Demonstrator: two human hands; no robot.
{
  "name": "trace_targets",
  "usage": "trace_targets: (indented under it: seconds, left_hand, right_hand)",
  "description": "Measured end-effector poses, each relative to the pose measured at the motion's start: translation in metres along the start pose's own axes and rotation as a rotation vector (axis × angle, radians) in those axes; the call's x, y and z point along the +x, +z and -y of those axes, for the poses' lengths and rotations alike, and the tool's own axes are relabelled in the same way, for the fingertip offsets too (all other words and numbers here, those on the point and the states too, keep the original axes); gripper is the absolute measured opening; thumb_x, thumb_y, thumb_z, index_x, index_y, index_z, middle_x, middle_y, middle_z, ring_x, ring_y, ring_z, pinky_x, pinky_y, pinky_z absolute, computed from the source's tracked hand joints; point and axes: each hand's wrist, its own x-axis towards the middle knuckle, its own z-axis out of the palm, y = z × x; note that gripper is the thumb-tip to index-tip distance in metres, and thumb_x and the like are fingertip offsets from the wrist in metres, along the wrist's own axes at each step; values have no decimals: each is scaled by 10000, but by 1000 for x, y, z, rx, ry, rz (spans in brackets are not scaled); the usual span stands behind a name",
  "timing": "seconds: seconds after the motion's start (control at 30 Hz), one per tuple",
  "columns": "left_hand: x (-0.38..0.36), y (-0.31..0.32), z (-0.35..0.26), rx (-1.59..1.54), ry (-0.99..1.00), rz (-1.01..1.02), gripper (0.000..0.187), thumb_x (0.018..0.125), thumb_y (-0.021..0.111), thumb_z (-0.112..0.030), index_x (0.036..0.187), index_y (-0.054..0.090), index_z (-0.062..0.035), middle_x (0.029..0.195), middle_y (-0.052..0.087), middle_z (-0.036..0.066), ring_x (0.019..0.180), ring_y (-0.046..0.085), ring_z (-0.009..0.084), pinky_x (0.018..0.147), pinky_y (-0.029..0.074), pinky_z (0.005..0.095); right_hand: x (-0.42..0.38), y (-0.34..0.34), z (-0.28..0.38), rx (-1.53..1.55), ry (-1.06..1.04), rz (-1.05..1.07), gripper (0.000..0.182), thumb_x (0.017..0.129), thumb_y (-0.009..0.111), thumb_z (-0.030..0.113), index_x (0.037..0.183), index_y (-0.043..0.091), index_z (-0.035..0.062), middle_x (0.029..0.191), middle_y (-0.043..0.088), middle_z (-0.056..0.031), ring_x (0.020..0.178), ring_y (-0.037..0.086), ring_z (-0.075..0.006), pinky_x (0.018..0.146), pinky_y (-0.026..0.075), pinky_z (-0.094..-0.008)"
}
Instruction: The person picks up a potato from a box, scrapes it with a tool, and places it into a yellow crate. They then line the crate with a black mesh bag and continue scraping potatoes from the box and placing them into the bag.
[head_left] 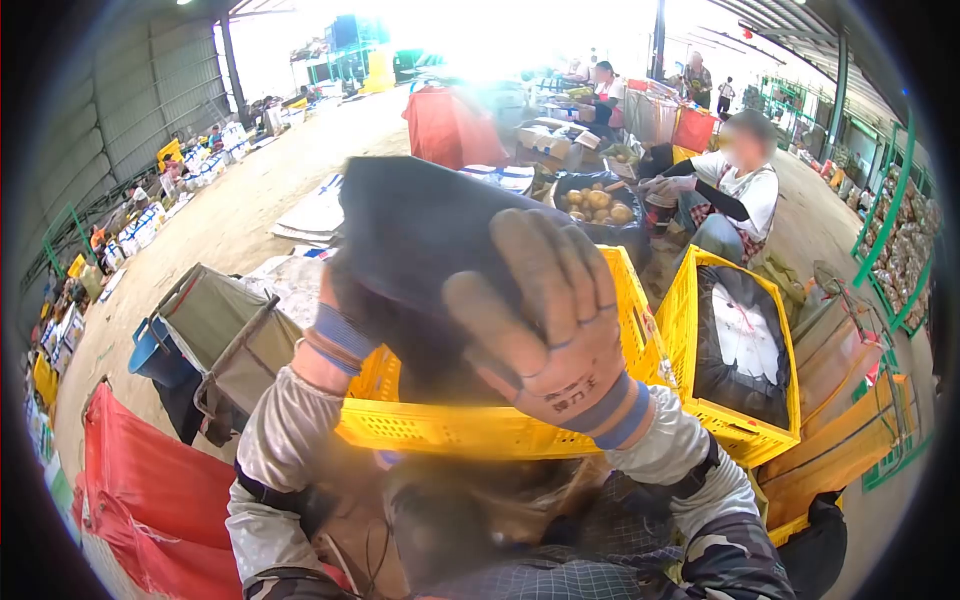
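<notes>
A dark, smooth sheet-like thing (430,230), which looks like a black plastic bag, is held up in front of me, blurred by motion. My right hand (560,320), in a work glove with a blue-striped cuff, lies over its right side, fingers and thumb closed against it. My left hand (345,295), also gloved, goes behind its left side; its fingers are mostly hidden. Below both hands stands a yellow plastic crate (450,430), its inside partly covered by the dark sheet and my hands.
Right of it, another yellow crate (785,370) holds a black liner and white paper. A co-worker (745,190) sits beyond, near a black-lined container of round brownish produce (598,205). A fabric bin (225,330), blue bucket (160,350) and red cloth (150,490) stand left.
</notes>
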Motion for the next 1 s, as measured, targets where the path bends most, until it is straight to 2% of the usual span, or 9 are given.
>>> trace_targets:
  seconds: [0.13,0.23,0.47,0.53,0.67,0.7,0.8,0.9,1.0]
  left_hand:
    - [-8,42,19,157,-85,-70,289,992,498,-226,1168,611,-25,1018,681,111,891,667,219,825,554,372]
    - [-15,37,20,652,-43,12,304,990,529,-220,1214,575,-20,975,663,101,857,661,206,768,558,350]
    - [5,-2,27,227,103,-320,331,960,591,-222,1248,596,-59,1107,622,89,926,616,180,816,509,318]
    - [11,-26,31,727,169,-497,401,933,639,-207,1298,570,-56,1188,593,95,895,611,164,827,504,308]
    - [14,3,28,1576,759,-29,380,934,652,-230,1269,599,-58,1162,653,104,1086,606,227,973,457,359]
    - [7,22,35,1519,644,75,439,909,659,-189,1323,573,-71,1249,635,110,1201,564,271,1074,386,396]
    - [1,15,69,1115,-170,414,373,936,632,-235,1269,618,-69,1195,653,139,1065,628,259,964,462,366]
    - [6,9,86,1314,-450,870,353,941,634,-253,1252,629,-85,1179,660,134,1041,643,227,938,481,336]
    - [14,18,98,1921,523,703,355,924,668,-228,1234,632,-60,1157,668,135,995,654,223,930,490,332]
  right_hand:
    - [4,-1,-3,-17,24,189,522,717,706,239,1218,625,120,1363,527,-154,1227,515,-327,1048,360,-537]
    - [-5,-1,-22,4,51,164,320,761,689,183,1063,669,81,1098,659,-110,1026,614,-306,965,434,-465]
    - [-40,-41,-38,302,295,153,157,833,649,64,988,672,57,833,683,-134,765,669,-319,733,520,-383]
    - [-44,-54,-36,367,416,189,159,848,635,43,1003,672,37,832,688,-147,742,675,-325,698,522,-365]
    - [-51,-63,-46,406,572,212,176,878,607,34,1040,672,13,848,690,-174,744,682,-345,687,527,-337]
    - [-57,-64,-53,380,573,249,198,888,609,37,1074,665,2,843,693,-161,738,686,-285,709,526,-323]
    - [-58,-65,-68,428,818,266,189,903,627,67,1072,665,-8,857,698,-129,761,661,-185,725,519,-307]
    - [-55,-71,-86,458,851,188,203,928,623,118,1072,668,-17,904,697,-111,825,627,-127,759,508,-285]
    - [-57,-79,-87,536,794,263,215,949,590,140,1081,674,-8,923,698,-93,827,634,-138,782,511,-281]
